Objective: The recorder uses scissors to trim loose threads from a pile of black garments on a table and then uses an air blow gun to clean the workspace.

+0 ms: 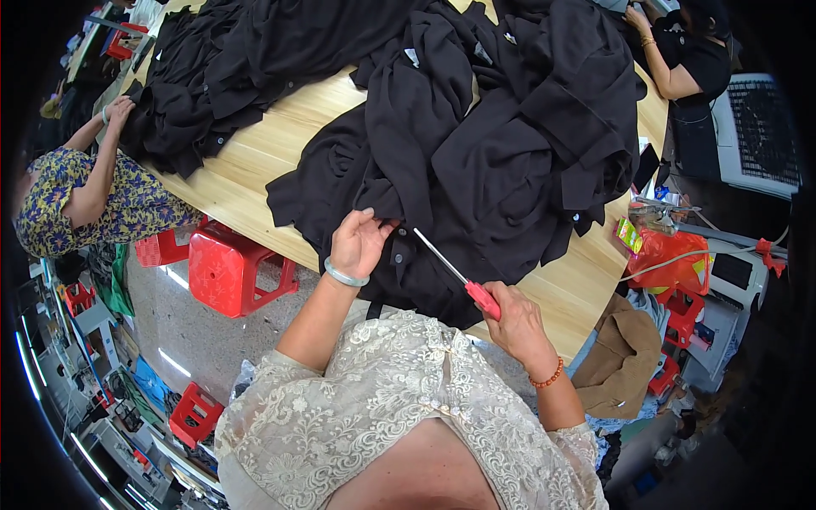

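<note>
Black garments [497, 161] lie heaped and creased in front of me on a light wood-patterned table [229, 183]. At the near edge of this heap, my left hand [357, 245] is closed in a pinch on a fold of a black garment [378, 204], beside a dark button [399, 257]. A pale bangle circles that wrist. My right hand [520, 323] grips a red-handled tool with a long, thin metal blade [438, 255]. Its tip points away from me, just right of my left fingers, over the black cloth. My right fingers partly hide the handle.
More black garments [246, 59] cover the far left of the table, where a person in a flowered top [72, 200] handles them. Another person [688, 59] sits far right. Red stools [229, 270] stand left; a red plastic bag [671, 259] and brown cloth [620, 357] are right.
</note>
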{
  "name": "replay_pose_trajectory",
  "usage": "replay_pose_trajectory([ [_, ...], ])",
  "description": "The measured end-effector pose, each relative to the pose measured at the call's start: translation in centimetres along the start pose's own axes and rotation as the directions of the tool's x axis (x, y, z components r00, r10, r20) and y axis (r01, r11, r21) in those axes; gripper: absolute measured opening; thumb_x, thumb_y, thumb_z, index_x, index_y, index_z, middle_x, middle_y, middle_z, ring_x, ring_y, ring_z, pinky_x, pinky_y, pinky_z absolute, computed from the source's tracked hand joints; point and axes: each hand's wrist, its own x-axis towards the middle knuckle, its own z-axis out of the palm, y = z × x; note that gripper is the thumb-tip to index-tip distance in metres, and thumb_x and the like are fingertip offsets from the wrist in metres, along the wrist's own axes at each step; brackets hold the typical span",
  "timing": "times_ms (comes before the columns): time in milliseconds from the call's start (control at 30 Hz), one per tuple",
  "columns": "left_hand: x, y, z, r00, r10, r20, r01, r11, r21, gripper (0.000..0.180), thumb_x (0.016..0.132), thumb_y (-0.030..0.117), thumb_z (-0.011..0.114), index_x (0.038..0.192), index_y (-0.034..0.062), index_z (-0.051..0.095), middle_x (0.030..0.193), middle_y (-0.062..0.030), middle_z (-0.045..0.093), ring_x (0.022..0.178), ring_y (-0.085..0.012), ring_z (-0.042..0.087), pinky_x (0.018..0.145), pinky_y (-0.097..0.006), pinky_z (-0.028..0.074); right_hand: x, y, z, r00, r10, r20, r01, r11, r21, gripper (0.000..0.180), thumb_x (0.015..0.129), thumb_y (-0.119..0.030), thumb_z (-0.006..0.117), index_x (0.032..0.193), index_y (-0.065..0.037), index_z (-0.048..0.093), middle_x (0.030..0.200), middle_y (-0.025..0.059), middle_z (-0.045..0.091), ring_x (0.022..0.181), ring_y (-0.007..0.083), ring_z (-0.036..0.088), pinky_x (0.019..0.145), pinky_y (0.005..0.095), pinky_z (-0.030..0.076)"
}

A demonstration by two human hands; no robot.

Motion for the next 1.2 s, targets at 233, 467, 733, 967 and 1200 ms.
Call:
replay_pose_trajectory([
  [233,-0.7,-1.9,-0.3,0.999,0.046,0.022,-0.048,0.995,0.092,0.02,0.09,0.004,0.049,0.106,0.0035,0.062,0.106,-0.0039,0.065,0.104,-0.0163,0.058,0.097,-0.035,0.041,0.9,-1.4,0.1,0.993,0.04,0.109,-0.032,0.997,-0.072,0.021,0.085,-0.019,0.067,0.099,-0.007,0.058,0.072,0.0161,0.062,0.072,0.0362,0.063,0.066,0.0442,0.048],
  [467,-0.3,-1.0,2.3,0.994,0.034,-0.105,-0.015,0.985,0.174,0.008,0.09,0.003,0.052,0.088,0.0076,0.058,0.089,-0.0006,0.063,0.087,-0.012,0.058,0.088,-0.032,0.043,1.8,-2.4,-0.7,0.986,0.086,0.144,-0.073,0.993,-0.095,0.024,0.087,-0.026,0.066,0.097,-0.006,0.057,0.068,0.0179,0.062,0.067,0.037,0.063,0.063,0.0444,0.048],
  [733,1.2,-0.1,1.3,0.969,-0.221,-0.107,0.245,0.909,0.337,0.022,0.095,0.022,0.06,0.099,0.0009,0.068,0.096,-0.007,0.07,0.087,-0.0166,0.067,0.084,-0.032,0.052,2.7,-2.5,-1.3,0.997,0.077,0.012,-0.077,0.997,0.013,0.024,0.085,-0.018,0.067,0.106,-0.008,0.059,0.086,0.0194,0.064,0.082,0.0394,0.062,0.069,0.0443,0.049],
  [967,7.6,9.2,8.6,0.993,-0.096,0.061,0.059,0.892,0.448,0.023,0.096,0.025,0.059,0.099,0.0035,0.066,0.098,-0.0043,0.068,0.082,-0.0144,0.066,0.078,-0.032,0.054,3.5,-2.4,-1.4,0.947,0.188,-0.262,-0.166,0.981,0.103,0.02,0.086,-0.011,0.065,0.104,-0.004,0.058,0.081,0.0191,0.062,0.077,0.0395,0.062,0.067,0.0422,0.049],
  [1200,16.3,37.2,14.8,0.71,0.471,0.523,-0.611,0.782,0.125,0.03,0.099,0.026,0.05,0.114,0.0036,0.062,0.113,-0.0123,0.067,0.103,-0.0273,0.062,0.097,-0.046,0.045,6.1,-3.6,-1.3,0.915,0.265,-0.306,-0.21,0.957,0.201,0.019,0.086,-0.009,0.064,0.104,-0.004,0.059,0.086,0.0194,0.062,0.081,0.0405,0.062,0.07,0.0426,0.049],
])
